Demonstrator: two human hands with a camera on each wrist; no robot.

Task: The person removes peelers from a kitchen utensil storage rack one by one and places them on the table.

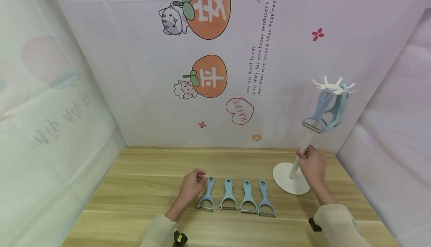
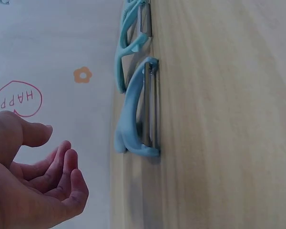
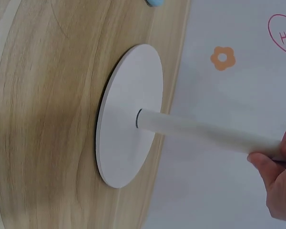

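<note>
My right hand (image 1: 313, 166) grips the white pole (image 3: 195, 132) of an upright stand, whose round base (image 3: 124, 157) rests on the table. A blue peeler (image 1: 320, 106) and a teal peeler (image 1: 341, 106) hang from the white hooks (image 1: 331, 86) at its top. On the table several peelers lie in a row with handles away from me: a blue peeler (image 1: 208, 194) at the left, teal ones (image 1: 228, 192) in the middle, another blue peeler (image 1: 264, 194) at the right. Beside the leftmost handle hovers my left hand (image 1: 192, 184), fingers loosely bent, holding nothing.
The wood-grain table (image 1: 144, 187) meets a white printed cloth (image 1: 151, 119) at its back edge. More white cloth hangs along the left side (image 1: 67, 127) and the right side (image 1: 400, 146). The stand occupies the table's right part.
</note>
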